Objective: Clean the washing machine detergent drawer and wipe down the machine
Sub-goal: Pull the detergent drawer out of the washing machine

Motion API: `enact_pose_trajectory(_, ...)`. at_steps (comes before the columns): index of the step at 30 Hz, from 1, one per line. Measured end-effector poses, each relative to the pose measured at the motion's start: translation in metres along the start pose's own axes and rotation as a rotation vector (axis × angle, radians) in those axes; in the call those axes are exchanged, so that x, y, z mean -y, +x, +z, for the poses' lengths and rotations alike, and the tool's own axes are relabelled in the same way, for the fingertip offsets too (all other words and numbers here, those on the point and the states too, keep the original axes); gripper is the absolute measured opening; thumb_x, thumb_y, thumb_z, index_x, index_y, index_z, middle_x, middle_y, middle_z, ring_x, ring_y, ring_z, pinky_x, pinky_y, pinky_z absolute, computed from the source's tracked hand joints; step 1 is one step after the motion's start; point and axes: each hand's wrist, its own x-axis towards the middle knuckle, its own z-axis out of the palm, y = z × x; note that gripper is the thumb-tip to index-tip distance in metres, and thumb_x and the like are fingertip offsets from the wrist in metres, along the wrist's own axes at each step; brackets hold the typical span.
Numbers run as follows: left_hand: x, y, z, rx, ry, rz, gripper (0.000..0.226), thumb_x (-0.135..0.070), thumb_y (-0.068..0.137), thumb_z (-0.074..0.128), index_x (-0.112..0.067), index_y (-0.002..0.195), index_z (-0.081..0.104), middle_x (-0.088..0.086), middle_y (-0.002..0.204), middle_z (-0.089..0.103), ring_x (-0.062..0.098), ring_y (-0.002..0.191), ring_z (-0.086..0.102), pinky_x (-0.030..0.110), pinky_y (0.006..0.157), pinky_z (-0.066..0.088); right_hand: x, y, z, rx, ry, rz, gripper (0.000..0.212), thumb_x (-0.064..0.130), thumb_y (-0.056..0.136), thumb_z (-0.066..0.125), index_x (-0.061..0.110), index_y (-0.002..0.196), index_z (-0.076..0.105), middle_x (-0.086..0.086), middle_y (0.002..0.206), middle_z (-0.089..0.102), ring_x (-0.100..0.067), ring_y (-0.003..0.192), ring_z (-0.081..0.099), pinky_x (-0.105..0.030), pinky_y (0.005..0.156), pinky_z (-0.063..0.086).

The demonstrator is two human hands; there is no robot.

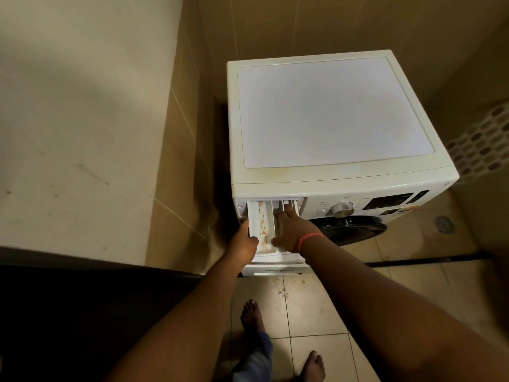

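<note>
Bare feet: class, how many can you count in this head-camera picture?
2. One bare foot stands on the floor tiles below the pulled-out detergent drawer; the other foot is further right, at the picture's bottom edge. Neither is hidden.

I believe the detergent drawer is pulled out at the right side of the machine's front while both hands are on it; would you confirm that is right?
Not quite: the head view shows the detergent drawer pulled out at the left side of the washing machine front, left of the dial. The left hand and right hand are indeed on it.
</note>
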Motion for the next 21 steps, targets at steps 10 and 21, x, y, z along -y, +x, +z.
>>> enact_pose_trajectory(10, 0.028, -0.037, 0.016, -0.032, 0.001, -0.024, 0.061, -0.001, 0.100, 0.042, -0.028, 0.153, 0.030, 0.006, 0.149, 0.047, 0.038, 0.125, 0.054, 0.035, 0.081, 0.056, -0.002, -0.043, 0.034, -0.074, 0.020, 0.004, 0.089, 0.044, 0.082, 0.067, 0.028, 0.151, 0.013, 0.002, 0.163, -0.002, -0.036, 0.133, 0.044, -0.049, 0.102, 0.046)
enact_pose_trajectory(21, 0.059, -0.088, 0.040, -0.115, 0.065, -0.050, 0.056, -0.009, 0.101, 0.046, -0.029, 0.151, 0.033, 0.003, 0.148, 0.049, 0.026, 0.126, 0.055, 0.031, 0.086, 0.053, -0.027, -0.108, 0.060, -0.146, 0.146, -0.150, 0.080, 0.034, 0.093, 0.061, 0.030, 0.155, 0.010, 0.006, 0.164, -0.002, -0.024, 0.144, 0.031, -0.043, 0.112, 0.037)
